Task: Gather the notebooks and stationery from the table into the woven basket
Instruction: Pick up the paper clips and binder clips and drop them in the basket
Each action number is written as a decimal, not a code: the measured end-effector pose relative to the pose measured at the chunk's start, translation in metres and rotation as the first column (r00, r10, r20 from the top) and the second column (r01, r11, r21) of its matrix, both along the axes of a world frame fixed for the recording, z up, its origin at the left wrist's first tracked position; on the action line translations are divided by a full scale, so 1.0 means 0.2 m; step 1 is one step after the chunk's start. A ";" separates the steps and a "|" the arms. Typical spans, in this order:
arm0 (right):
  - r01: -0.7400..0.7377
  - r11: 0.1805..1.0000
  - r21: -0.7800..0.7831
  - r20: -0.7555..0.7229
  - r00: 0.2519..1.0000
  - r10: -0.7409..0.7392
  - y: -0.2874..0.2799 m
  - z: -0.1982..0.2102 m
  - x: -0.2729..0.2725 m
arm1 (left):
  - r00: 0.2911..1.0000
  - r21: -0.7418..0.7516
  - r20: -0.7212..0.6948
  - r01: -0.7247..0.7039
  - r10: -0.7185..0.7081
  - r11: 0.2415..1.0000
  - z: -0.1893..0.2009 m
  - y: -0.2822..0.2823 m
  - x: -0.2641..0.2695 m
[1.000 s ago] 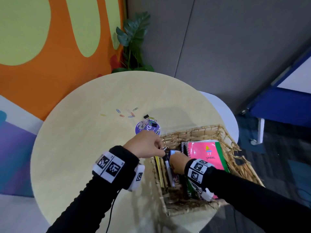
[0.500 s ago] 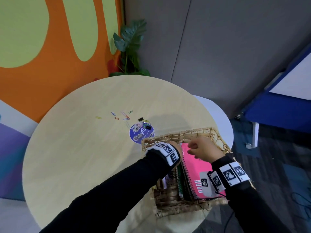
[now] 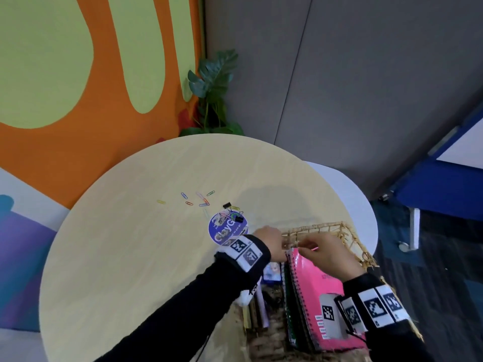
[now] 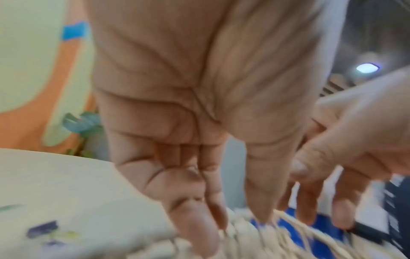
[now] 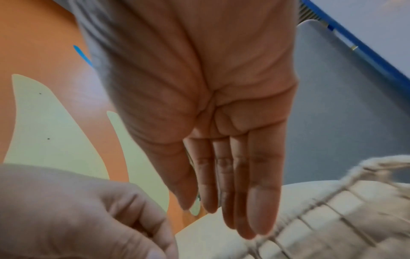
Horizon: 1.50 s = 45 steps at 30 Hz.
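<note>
Even, bright indoor light with a soft shadow on the bench [image 3: 271, 202] near its far edge; head view bends at the edges, both wrist views smeared by motion blur.

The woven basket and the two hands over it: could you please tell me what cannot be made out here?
- Woven basket contents, head view: both sleeves cover much; the near edge is cut off by the frame.
- Left hand fingertips, head view: hidden behind the hand; left wrist view is motion-blurred.
- Round blue sticker text, head view: too small, partly covered.
- Paper clips: colours visible, exact count unclear.
</note>
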State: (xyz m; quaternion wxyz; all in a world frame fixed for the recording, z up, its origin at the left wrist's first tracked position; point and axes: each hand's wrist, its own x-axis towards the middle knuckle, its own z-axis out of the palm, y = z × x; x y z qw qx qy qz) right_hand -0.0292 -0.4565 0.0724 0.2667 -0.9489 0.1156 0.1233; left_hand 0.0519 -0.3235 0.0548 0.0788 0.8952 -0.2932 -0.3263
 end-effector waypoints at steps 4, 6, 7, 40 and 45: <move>-0.059 0.998 -0.019 0.083 0.995 0.061 0.05 0.07 0.30 | 0.955 -0.261 0.017 -0.283 0.297 0.923 0.00 0.23 0.29; -0.144 0.989 -0.042 0.066 0.987 0.147 0.11 0.09 0.49 | 0.912 -0.297 0.042 -0.378 0.407 0.877 -0.06 0.33 0.42; -0.202 0.978 -0.055 0.033 0.979 0.204 0.14 0.07 0.59 | 0.891 -0.313 0.055 -0.413 0.450 0.855 -0.11 0.37 0.49; -0.709 0.650 -0.274 -0.519 0.678 0.520 0.48 -0.25 1.31 | 0.893 -0.211 0.006 -0.439 0.450 0.873 -0.60 0.32 0.96; -0.610 0.767 -0.201 -0.229 0.790 0.568 0.36 0.06 1.07 | 0.891 -0.187 0.058 -0.433 0.450 0.882 -0.58 0.30 0.95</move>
